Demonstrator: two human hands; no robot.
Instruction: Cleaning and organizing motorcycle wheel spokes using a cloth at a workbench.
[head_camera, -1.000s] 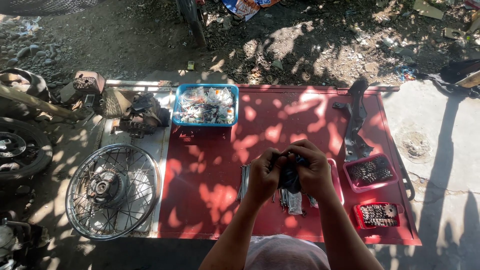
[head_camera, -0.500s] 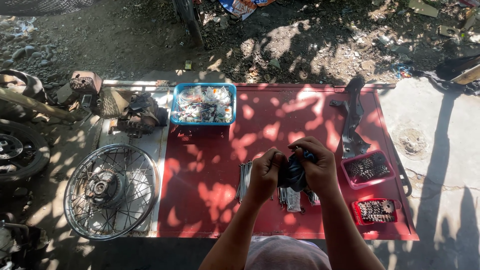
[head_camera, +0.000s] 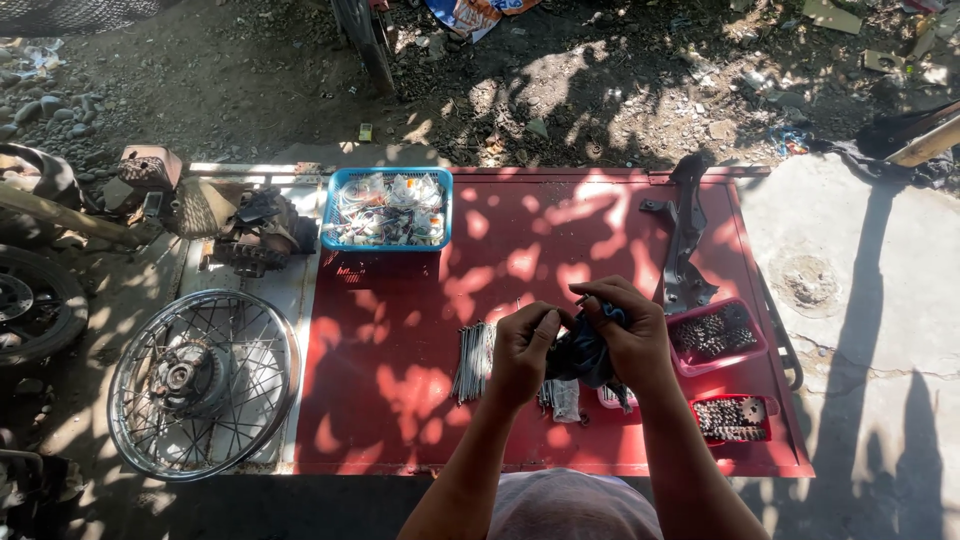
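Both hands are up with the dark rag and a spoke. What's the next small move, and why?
Probably draw the thin spoke on through the dark rag: the right hand bunches the rag around it, the left hand pinches beside it, and the spoke bundle lies on the red panel below.

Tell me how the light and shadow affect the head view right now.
Head view: dappled sun and leaf shadow mottle the red panel; the dark cloth between the left hand and right hand sits in shade, its detail murky; the concrete glares bright.

A dark blue cloth (head_camera: 585, 350) over a red panel (head_camera: 400, 330), beside a blue basket (head_camera: 330, 215).
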